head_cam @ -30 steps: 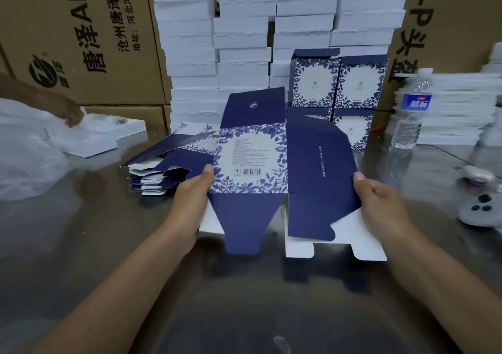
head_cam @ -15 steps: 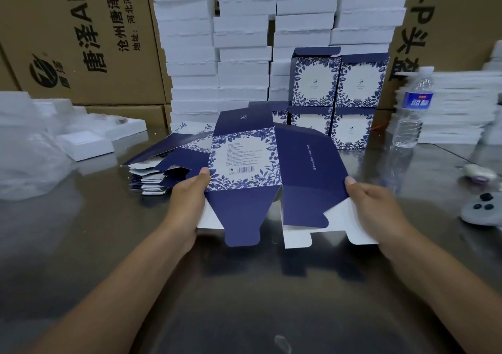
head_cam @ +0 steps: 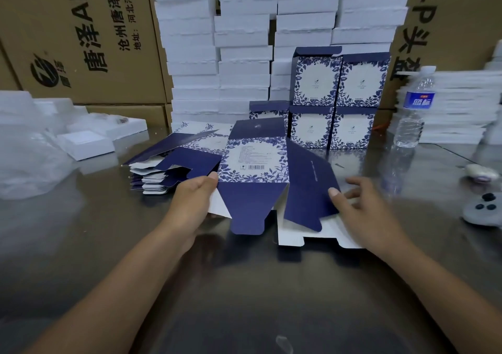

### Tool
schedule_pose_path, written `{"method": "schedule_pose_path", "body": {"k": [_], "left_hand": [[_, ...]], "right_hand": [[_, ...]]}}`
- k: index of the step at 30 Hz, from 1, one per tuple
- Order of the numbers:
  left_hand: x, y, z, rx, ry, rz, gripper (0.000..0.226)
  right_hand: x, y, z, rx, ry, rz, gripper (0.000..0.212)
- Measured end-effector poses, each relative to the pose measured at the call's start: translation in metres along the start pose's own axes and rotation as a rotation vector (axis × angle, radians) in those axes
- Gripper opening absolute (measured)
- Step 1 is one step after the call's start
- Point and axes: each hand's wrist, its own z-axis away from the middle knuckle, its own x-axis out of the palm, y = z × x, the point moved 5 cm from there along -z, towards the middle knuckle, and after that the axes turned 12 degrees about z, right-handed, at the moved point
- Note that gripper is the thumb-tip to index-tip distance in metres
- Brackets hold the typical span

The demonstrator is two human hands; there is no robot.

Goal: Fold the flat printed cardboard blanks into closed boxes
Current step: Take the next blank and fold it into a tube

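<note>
Already a block of folded boxes (head_cam: 336, 98) stands two high at the back of the table, though the top-left one's lid flap looks raised. A thick pile of flat blanks (head_cam: 173, 163) lies left of centre, so most of the work probably remains. The current blank (head_cam: 255, 160) is only partly opened, held over the table's middle. The left hand (head_cam: 193, 204) pinches its left edge, thumb on the printed panel, while the right hand (head_cam: 364, 212) is spread wide, thumb against the dark side panel. Brown cartons (head_cam: 81, 41) and white foam stacks (head_cam: 244, 41) wall the shiny metal table (head_cam: 244, 285); a water bottle (head_cam: 413, 109) stands at the right.
</note>
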Motion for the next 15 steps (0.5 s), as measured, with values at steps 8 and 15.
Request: {"method": "schedule_pose_path", "body": {"k": [8, 15], "left_hand": [[0.019, 0.000, 0.004, -0.013, -0.224, 0.152, 0.032], [0.032, -0.007, 0.007, 0.129, -0.435, -0.052, 0.029]], "right_hand": [[0.013, -0.014, 0.013, -0.247, -0.302, 0.082, 0.116], [0.008, -0.025, 0.014, -0.269, -0.196, -0.103, 0.077]]}}
